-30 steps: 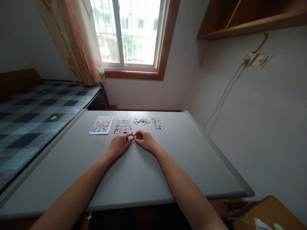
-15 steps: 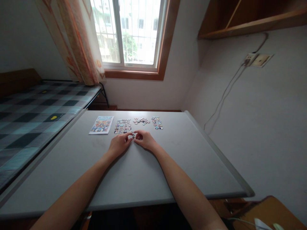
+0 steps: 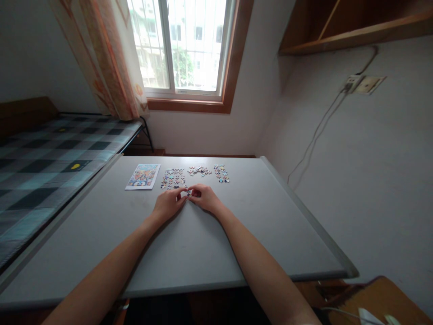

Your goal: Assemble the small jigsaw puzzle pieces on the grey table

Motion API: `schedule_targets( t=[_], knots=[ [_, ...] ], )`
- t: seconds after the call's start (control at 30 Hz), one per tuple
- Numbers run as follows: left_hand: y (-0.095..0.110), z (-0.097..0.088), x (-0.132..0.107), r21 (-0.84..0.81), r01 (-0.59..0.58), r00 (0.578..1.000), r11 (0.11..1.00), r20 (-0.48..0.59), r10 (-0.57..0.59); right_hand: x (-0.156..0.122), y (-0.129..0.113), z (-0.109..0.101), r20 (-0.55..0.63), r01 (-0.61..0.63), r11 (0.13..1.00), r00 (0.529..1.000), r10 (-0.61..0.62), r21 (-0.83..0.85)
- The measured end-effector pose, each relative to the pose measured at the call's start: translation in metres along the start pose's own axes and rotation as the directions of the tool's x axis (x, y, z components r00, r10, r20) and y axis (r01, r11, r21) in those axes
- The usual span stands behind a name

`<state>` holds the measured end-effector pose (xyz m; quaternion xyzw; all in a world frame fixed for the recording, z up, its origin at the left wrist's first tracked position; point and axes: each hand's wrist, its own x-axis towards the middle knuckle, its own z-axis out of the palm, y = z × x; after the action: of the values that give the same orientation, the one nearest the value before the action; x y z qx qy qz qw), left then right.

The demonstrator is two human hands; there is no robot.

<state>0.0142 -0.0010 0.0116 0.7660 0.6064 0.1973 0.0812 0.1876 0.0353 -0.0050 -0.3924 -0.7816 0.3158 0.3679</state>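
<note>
Head view: left hand and right hand meet fingertip to fingertip on the grey table, both pinching a tiny multicoloured puzzle piece, detail too small to tell. It sits toward the table's far edge, just beside the nearest loose-piece cluster. Printed picture card lies left of that.

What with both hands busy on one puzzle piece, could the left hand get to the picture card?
Probably yes. The picture card lies flat just beyond and left of the left hand, with only bare table between, though that hand is pinching the puzzle piece.
</note>
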Motion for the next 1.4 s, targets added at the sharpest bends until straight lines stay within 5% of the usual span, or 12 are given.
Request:
schedule_targets(
  t=[1.4],
  knots=[
    [0.0017,-0.0005,-0.0004,-0.002,-0.013,1.000,1.000,-0.007,0.013,-0.0001,-0.0001,-0.0009,0.018,-0.009,0.999,1.000,0.009,-0.035]
  ],
)
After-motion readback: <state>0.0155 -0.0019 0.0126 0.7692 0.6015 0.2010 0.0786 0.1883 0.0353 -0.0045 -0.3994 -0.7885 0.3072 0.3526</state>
